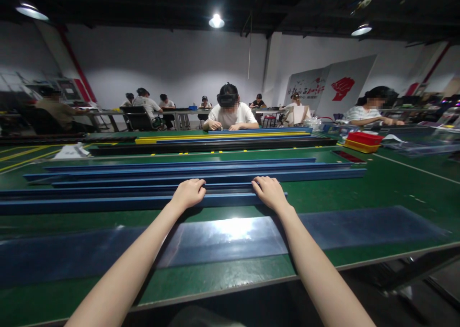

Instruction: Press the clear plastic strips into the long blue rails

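Observation:
A long blue channel strip lies across the green table in front of me. My left hand is closed over it, the fingers curled past its far edge and partly hidden. Farther right, near the strip's right end, my right hand grips the same strip in a similar way. Just beyond my hands rest several more blue channel strips, roughly parallel to it. Between my forearms and the near table edge lies a long clear plastic sheet, flat and reflecting the ceiling light.
Yellow strips and a black strip lie farther back, where a co-worker sits facing me. Red and yellow bins and a phone are at the right. Folded white paper sits at the left.

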The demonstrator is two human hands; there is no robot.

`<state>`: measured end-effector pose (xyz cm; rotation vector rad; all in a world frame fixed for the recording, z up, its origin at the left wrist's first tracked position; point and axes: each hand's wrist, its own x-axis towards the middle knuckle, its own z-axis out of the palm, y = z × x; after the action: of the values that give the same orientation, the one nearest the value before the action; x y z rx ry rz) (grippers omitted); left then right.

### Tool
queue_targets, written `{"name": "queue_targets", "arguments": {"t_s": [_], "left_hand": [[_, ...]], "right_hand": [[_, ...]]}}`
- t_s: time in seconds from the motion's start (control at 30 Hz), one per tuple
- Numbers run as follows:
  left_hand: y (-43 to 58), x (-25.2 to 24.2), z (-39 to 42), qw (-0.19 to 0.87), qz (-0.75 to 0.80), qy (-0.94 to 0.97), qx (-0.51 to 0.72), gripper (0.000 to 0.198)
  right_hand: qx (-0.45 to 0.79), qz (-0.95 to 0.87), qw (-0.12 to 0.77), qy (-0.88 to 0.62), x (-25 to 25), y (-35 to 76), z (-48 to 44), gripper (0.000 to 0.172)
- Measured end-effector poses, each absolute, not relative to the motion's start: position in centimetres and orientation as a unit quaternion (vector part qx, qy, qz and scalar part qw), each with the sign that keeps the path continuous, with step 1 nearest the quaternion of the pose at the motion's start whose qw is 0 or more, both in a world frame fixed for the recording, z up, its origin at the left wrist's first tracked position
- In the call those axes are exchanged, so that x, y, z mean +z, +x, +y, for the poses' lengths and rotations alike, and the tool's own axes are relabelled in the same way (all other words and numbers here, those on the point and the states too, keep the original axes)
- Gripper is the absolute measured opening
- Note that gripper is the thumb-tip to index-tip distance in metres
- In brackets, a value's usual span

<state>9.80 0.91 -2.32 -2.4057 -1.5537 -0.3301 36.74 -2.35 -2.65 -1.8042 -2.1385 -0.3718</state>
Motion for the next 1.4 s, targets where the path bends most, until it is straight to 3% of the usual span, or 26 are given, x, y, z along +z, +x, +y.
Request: {"name": "queue_targets", "arguments": {"t_s": [0.37, 0.67, 1.4], "left_hand": [[12.0, -0.8, 0.4, 0.145, -0.543, -0.825, -0.054, 0.034], [17.7, -1.4, 0.1, 0.093, -0.500, -0.855, -0.099, 0.035], [17.4, -2.5, 0.1, 0.119, -0.492, -0.855, -0.115, 0.035]], "right_hand": [[-0.136, -0.743, 0.116, -0.645, -2.5, 36.2, -2.4, 0.038], [-0.122, -0.752, 0.125, -0.635, -2.2, 36.4, -2.5, 0.037], [-0.099, -0.758, 0.122, -0.632, -1.9, 36.4, -2.7, 0.037]]}}
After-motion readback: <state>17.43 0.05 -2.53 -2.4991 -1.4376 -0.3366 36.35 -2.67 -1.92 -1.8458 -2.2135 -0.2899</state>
